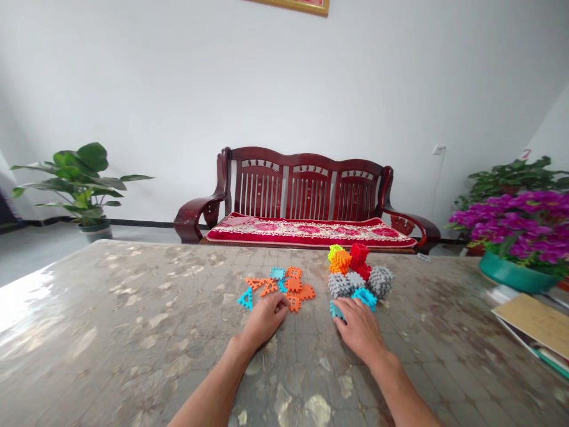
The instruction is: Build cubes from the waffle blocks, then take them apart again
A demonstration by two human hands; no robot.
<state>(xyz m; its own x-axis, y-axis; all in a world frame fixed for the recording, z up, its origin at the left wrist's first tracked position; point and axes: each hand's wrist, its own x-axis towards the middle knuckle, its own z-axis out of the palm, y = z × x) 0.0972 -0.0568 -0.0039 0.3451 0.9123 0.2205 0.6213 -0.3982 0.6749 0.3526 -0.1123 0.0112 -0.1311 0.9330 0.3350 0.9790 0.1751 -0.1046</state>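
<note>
- My left hand [269, 311] rests beside the loose pile with its fingers curled in; I cannot tell whether anything is pinched there. Being this close seems to keep the flat pieces within easy reach.
- The orange flat pieces [294, 284] lie partly overlapping, along with a blue square piece [277, 273] and a blue triangle [246, 298], spread low on the surface [133, 332], perhaps so that each shape can be told apart.
- My right hand [359, 326] reaches over a dull blue piece [336, 310], its fingers bent across the edge; whether they grip it or merely cover it, I cannot tell.
- Just beyond are a bright blue form [364, 298], grey forms [381, 281], an orange form [340, 261], a red form [359, 255] and a yellow-green form [334, 252], clustered together, probably to separate bulky shapes from flat ones.
</note>
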